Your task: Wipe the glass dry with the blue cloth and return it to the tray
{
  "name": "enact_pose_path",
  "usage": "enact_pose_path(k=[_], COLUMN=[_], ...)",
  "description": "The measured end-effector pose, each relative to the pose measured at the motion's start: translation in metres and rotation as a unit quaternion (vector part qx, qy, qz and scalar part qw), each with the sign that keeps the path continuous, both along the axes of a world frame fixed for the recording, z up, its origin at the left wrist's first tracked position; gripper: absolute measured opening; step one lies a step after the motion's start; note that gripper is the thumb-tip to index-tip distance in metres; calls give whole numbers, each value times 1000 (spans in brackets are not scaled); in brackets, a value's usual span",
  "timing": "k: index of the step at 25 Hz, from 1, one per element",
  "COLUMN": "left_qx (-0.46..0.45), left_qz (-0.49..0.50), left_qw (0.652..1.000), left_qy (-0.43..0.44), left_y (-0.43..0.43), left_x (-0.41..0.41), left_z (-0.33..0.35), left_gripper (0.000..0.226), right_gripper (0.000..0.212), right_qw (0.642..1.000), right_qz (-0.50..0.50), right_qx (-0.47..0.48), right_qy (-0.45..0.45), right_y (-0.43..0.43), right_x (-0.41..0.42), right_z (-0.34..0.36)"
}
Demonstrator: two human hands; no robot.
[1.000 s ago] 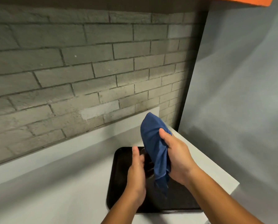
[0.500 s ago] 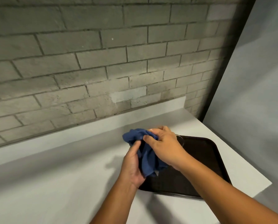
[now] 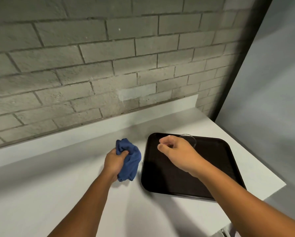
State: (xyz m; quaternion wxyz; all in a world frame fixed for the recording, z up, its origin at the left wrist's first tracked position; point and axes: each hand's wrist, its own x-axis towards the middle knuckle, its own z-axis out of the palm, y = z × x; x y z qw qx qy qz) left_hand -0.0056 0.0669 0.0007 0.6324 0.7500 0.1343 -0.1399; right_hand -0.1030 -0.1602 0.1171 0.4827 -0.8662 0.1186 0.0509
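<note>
My left hand (image 3: 115, 162) grips the bunched blue cloth (image 3: 128, 159) and rests on the white counter just left of the black tray (image 3: 160, 182). My right hand (image 3: 176, 151) hovers over the tray's far part with loosely curled fingers and nothing visible between them. The clear glass (image 3: 191, 140) stands on the tray right behind that hand. Only its rim and part of its wall show; whether the hand touches it is unclear.
The white counter (image 3: 57, 194) runs along a grey brick wall (image 3: 109, 65). The tray lies near the counter's right end, whose edge (image 3: 278, 187) drops off beside a grey wall.
The hands have come apart. My left hand carried the cloth left, down onto the counter. My right hand moved right over the tray, where the glass now stands.
</note>
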Motion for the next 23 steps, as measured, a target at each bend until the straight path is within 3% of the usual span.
enact_pose_path(k=[3, 6, 8, 10, 12, 13, 16, 17, 18, 21, 23], left_qx=[71, 61, 195, 356, 356, 333, 355, 357, 371, 324, 377], left_qz=[-28, -21, -25, -30, -96, -138, -218, -215, -226, -260, -266], left_qw=[997, 997, 980, 927, 921, 929, 899, 903, 892, 905, 873], left_qy=[21, 37, -29, -114, -126, -84, -136, -106, -125, -93, -157], left_y=[19, 31, 25, 15, 6, 4, -9, -10, -9, -13, -24], left_x=[9, 15, 6, 2, 4, 9, 27, 32, 30, 33, 30], left_z=[-43, -80, -72, -68, -74, -79, -90, -89, -93, -86, -77], left_gripper=[21, 43, 57, 65, 55, 60, 103, 110, 111, 101, 91], right_gripper=[29, 24, 24, 24, 23, 23, 25, 26, 27, 32, 34], right_qw=[999, 999, 999, 999, 998, 998, 997, 996, 996, 995, 992], right_qz=[-11, -16, -13, -16, -26, -27, -32, -33, -39, -46, -65], right_qx=[28, 24, 22, 20, 25, 26, 11, 12, 13, -4, -20], right_qy=[-24, -31, -38, -46, -52, -55, -72, -79, -80, -90, -107], right_y=[-10, -17, -19, -20, -22, -24, -29, -31, -33, -41, -45], right_x=[-5, -12, -15, -18, -19, -19, -22, -22, -23, -25, -26], right_z=[6, 7, 7, 10, 13, 14, 21, 21, 24, 34, 43])
